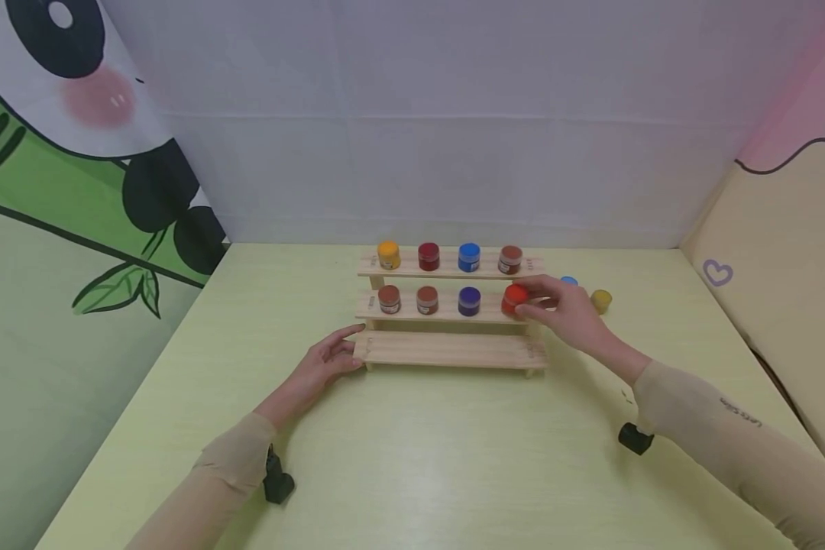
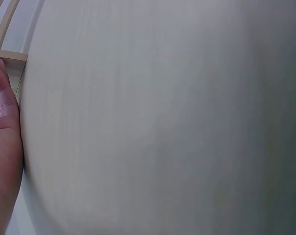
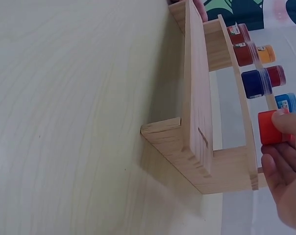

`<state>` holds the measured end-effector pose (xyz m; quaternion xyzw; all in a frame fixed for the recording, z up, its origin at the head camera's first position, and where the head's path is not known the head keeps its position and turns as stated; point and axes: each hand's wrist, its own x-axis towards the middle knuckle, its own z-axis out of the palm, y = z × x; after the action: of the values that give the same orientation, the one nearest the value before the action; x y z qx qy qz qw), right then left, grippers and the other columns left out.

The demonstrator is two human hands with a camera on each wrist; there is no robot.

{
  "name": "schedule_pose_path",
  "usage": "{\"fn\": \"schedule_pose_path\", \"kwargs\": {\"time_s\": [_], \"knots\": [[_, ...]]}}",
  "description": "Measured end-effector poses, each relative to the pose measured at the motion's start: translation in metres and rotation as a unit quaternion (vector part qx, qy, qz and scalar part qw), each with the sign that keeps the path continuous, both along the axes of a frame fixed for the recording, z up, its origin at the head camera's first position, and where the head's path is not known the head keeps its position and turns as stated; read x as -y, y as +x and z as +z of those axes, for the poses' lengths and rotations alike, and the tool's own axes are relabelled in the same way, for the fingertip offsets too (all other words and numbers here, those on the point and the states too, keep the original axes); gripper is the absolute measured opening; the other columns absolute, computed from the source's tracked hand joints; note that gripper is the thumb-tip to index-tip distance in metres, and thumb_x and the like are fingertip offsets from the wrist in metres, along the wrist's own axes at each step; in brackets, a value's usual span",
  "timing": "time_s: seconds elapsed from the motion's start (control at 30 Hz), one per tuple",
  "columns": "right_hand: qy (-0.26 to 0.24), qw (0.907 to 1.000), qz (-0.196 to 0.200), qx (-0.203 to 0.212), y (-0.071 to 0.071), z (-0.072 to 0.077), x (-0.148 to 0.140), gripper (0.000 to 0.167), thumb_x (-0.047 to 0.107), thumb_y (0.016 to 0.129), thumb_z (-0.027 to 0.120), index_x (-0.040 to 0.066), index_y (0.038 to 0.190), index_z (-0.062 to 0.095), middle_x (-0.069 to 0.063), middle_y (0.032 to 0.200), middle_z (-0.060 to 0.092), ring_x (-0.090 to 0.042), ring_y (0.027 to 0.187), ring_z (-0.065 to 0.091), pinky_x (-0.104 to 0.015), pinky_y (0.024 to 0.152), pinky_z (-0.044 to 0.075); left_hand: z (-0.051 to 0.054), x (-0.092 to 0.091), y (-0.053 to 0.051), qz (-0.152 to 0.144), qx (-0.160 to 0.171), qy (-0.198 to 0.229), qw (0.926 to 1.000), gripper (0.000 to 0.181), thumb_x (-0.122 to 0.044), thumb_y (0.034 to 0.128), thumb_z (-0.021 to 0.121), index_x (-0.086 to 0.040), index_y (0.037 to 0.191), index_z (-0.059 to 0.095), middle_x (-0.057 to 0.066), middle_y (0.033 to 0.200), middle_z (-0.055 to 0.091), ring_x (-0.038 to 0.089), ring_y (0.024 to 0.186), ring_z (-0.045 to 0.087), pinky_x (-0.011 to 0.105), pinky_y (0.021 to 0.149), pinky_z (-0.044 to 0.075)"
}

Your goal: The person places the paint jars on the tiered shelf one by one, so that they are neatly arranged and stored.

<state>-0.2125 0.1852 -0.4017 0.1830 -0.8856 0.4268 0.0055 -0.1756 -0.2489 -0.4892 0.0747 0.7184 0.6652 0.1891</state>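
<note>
A three-step wooden rack (image 1: 450, 349) stands on the table. At the left end of its lowest step, my left hand (image 1: 319, 368) grips the edge, thumb in front and fingers behind; the left wrist view shows this hand (image 2: 5, 122) against the wood. My right hand (image 1: 572, 315) pinches a red jar (image 1: 514, 299) at the right end of the middle step. In the right wrist view, thumb and fingers hold the same red jar (image 3: 269, 128); whether its base touches the step cannot be told. Beside it on that step is a dark blue jar (image 1: 469, 302).
Two brownish jars (image 1: 389, 299) share the middle step. The top step bears a yellow jar (image 1: 388, 255), a dark red jar (image 1: 428, 257), a blue jar (image 1: 469, 257) and a brownish jar (image 1: 510, 260). Right of the rack are a mustard jar (image 1: 601, 301) and a partly hidden blue-lidded jar (image 1: 569, 280).
</note>
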Motion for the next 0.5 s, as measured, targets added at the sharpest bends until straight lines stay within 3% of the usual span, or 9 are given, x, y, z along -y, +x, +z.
{"fn": "schedule_pose_path", "kwargs": {"time_s": [0.13,0.4,0.5], "knots": [[0.002,0.9999,0.012,-0.001,-0.0011,-0.0011,-0.0003,0.043,0.015,0.091,0.072,0.007,0.132,0.062,-0.013,0.124,0.069,-0.028,0.105,0.07,-0.035,0.085,0.058,0.001,-0.0004,0.0006,0.001,0.002,-0.001,1.0,0.064,-0.015,0.0979,0.061,-0.016,0.154,0.032,0.0,0.121,0.06,0.005,0.107,0.063,0.02,0.091,0.052],[0.011,0.9998,0.01,0.014,-0.0017,0.0001,-0.0034,0.043,0.018,0.092,0.071,0.01,0.133,0.061,-0.012,0.124,0.069,-0.027,0.103,0.07,-0.017,0.08,0.054,0.0027,-0.0017,0.0012,0.003,0.006,-0.006,1.0,0.064,-0.016,0.0976,0.062,-0.019,0.154,0.033,0.002,0.122,0.06,0.006,0.108,0.063,0.02,0.092,0.052],[0.008,0.9998,0.014,0.014,-0.0023,-0.0005,-0.0042,0.043,0.018,0.092,0.07,0.009,0.133,0.061,-0.013,0.124,0.069,-0.027,0.103,0.07,-0.015,0.079,0.053,0.002,-0.0014,0.0008,0.005,0.007,-0.008,0.9999,0.063,-0.016,0.0976,0.062,-0.018,0.154,0.033,0.001,0.122,0.059,0.005,0.107,0.063,0.02,0.091,0.052]]}}
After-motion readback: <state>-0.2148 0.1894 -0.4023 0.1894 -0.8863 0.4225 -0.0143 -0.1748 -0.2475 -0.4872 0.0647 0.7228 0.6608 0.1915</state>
